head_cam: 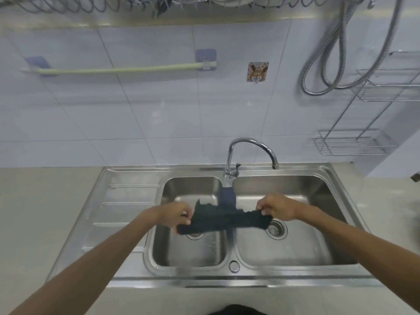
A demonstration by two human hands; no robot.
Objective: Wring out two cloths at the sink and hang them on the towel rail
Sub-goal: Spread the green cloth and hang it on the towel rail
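the person's left hand [176, 214] and right hand [276, 209] each pinch an end of a dark green cloth [223, 220], fingers closed on it, stretching it above the divider of the double sink [229, 267]. a second, blue cloth [227, 196] drapes over that divider behind. the pale green towel rail [118, 69] on the tiled wall hangs bare.

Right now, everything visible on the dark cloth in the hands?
The dark cloth looks blackish-green, knitted or textured, with ragged upper edges. It is stretched roughly level above the divider of the steel double sink, spanning both basins. The left hand pinches its left end, the right hand its right end. A second, bluish cloth lies over the divider just behind it; contact between them is unclear.
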